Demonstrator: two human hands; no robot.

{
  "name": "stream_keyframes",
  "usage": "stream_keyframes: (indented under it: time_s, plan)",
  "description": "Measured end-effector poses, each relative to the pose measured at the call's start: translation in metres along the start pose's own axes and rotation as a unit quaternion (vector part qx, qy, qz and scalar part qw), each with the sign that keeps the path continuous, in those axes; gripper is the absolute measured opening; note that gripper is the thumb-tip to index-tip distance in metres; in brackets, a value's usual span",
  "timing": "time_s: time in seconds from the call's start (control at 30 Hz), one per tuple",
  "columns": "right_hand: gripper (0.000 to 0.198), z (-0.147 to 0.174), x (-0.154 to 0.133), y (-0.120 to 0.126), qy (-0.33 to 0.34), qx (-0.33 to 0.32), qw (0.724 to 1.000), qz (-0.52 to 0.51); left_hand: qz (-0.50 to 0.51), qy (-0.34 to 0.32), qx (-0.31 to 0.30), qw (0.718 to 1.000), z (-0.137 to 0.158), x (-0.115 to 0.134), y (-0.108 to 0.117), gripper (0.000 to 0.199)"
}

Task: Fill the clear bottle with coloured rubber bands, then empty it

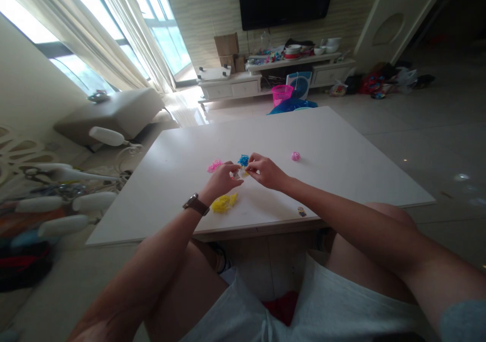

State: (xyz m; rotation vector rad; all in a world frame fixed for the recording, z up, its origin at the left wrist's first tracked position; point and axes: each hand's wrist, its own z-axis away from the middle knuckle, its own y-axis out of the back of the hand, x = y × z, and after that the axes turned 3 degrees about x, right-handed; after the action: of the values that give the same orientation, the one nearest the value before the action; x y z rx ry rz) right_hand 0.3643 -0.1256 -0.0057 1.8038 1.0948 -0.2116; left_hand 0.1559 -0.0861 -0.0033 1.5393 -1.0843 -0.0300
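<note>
My left hand (223, 180), with a watch (196, 204) at its wrist, is closed around a small clear, whitish piece (242, 173) above the white table (182, 152). Its exact kind is too small to make out. My right hand (266, 172) pinches the right side of that piece, where a bit of yellow shows. Just behind the hands lie a pink pile of thin strands or bits (214, 166) and a blue pile (243, 160). A yellow pile (224, 203) rests nearer to me, below my left hand.
A round pink ball (295, 156) sits right of my hands. Near the table's front edge lies a small cartoon figure (301, 211). Beyond stand a pink basket (281, 95) and a TV cabinet (246, 87). A white-shaded lamp (107, 136) is at the left.
</note>
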Motion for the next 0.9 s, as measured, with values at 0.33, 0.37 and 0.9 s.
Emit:
stream_keyframes:
  time_s: [0.33, 0.37, 0.9]
  plan:
    - [0.014, 0.0012, 0.0033, -0.0002, -0.001, -0.022, 1.0, 0.002, 0.001, 0.0, -0.01, 1.0, 0.0007, 0.0027, 0.0016, 0.018]
    - [0.014, 0.0012, 0.0034, -0.0002, -0.002, -0.023, 1.0, 0.004, 0.0, 0.0, -0.012, 1.0, 0.0007, 0.0036, 0.002, 0.018]
    - [0.02, 0.0005, -0.0036, 0.0018, 0.004, -0.026, 0.998, 0.053, -0.008, 0.0, 0.0, 1.0, 0.0009, 0.002, 0.0011, 0.017]
